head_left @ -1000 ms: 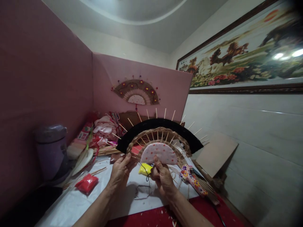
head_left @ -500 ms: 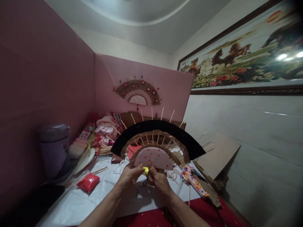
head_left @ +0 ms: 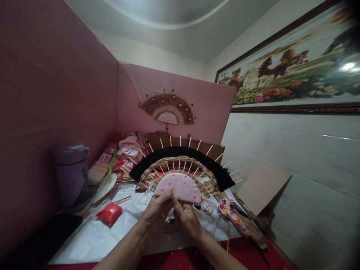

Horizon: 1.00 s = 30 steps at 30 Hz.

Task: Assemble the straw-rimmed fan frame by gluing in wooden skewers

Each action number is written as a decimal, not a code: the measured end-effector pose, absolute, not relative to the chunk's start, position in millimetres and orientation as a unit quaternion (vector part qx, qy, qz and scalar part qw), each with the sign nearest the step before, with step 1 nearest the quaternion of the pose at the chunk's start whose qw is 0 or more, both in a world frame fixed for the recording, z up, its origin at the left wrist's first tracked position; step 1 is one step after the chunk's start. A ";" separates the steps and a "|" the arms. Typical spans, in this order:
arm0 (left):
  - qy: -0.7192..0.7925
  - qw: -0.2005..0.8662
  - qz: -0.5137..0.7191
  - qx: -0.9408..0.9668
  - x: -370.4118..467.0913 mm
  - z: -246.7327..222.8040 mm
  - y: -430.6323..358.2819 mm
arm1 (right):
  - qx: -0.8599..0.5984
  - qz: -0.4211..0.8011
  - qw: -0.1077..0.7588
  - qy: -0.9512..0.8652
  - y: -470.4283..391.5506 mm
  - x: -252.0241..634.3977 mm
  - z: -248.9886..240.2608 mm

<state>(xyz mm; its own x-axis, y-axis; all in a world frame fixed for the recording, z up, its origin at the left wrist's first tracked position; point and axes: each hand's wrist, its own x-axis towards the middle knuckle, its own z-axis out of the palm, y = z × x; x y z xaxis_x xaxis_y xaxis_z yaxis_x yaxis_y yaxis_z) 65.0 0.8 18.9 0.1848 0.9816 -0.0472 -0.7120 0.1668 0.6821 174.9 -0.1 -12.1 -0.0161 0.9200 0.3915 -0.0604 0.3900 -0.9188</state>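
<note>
A half-round fan [head_left: 180, 159] stands upright in front of me, with a black band, a braided band and several thin sticks poking out past its edge. At its base is a pink half-disc [head_left: 180, 185] with red dots. My left hand [head_left: 158, 210] grips the lower edge of the half-disc, thumb on the front. Close beside it, my right hand [head_left: 188, 215] pinches the same edge with its thumb in front. The fingers behind the fan are partly hidden. A finished-looking smaller fan [head_left: 168, 108] hangs on the pink panel behind.
A purple container [head_left: 71, 172] stands at the left, near a red packet [head_left: 109, 213] on the white sheet [head_left: 84, 240]. Pink cloth [head_left: 131, 148] is heaped behind. At the right lie a flower-patterned tool [head_left: 233, 217] and a cardboard piece [head_left: 263, 185].
The fan has tilted, so its braided band and dotted half-disc show more fully. A yellow piece seen between my hands earlier is out of sight. The whole view has shifted slightly.
</note>
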 end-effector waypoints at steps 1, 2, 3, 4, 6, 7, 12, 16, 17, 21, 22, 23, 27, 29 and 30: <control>0.248 0.718 0.593 0.267 63.7 18.7 3.1 | -0.361 0.404 0.579 -0.610 -0.9 175.1 -11.3; 0.243 0.718 0.593 0.271 62.1 18.3 5.6 | -0.352 0.394 0.558 -0.640 -1.6 175.7 -10.5; 0.236 0.721 0.588 0.278 60.3 17.7 7.9 | -0.346 0.377 0.543 -0.666 -2.0 176.6 -9.7; 0.230 0.725 0.583 0.286 58.4 17.0 10.0 | -0.342 0.356 0.535 -0.686 -2.3 177.5 -9.0; 0.214 0.727 0.582 0.294 54.8 16.3 13.1 | -0.338 0.317 0.519 -0.718 -2.7 179.3 -7.7; 0.207 0.725 0.589 0.290 53.3 16.7 14.0 | -0.335 0.301 0.510 -0.733 -2.8 179.9 -7.3; 0.209 0.719 0.616 0.246 48.4 26.1 14.8 | -0.338 0.219 0.481 -0.779 -0.4 182.1 -9.9; 0.218 0.689 0.653 0.224 46.5 34.7 17.1 | -0.389 0.177 0.507 -0.748 6.3 190.9 -14.9; 0.218 0.684 0.661 0.218 45.9 36.1 18.2 | -0.407 0.176 0.524 -0.727 7.7 194.2 -14.7; 0.216 0.672 0.681 0.197 42.1 38.6 22.2 | -0.411 0.238 0.617 -0.628 10.6 204.8 -8.1; 0.220 0.669 0.684 0.192 41.0 38.5 22.9 | -0.397 0.267 0.645 -0.596 11.0 206.0 -6.1; 0.223 0.666 0.686 0.190 40.1 38.2 23.3 | -0.384 0.298 0.670 -0.561 11.6 206.7 -4.4; 0.225 0.659 0.685 0.215 39.3 35.9 22.3 | -0.358 0.375 0.743 -0.423 15.0 207.5 -1.1; 0.221 0.658 0.684 0.227 40.9 34.8 20.7 | -0.349 0.390 0.760 -0.387 16.7 208.9 0.3; 0.219 0.658 0.683 0.229 42.1 34.6 19.9 | -0.343 0.395 0.764 -0.377 17.3 209.9 1.2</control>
<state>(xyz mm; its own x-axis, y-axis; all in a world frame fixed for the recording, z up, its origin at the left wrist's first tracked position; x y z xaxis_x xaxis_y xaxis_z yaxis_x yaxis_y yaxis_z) 42.1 19.9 34.6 -0.0289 0.9993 0.0254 -0.7987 -0.0384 0.6005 209.9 17.3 1.2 0.4036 0.8630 0.3038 -0.3456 0.4513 -0.8227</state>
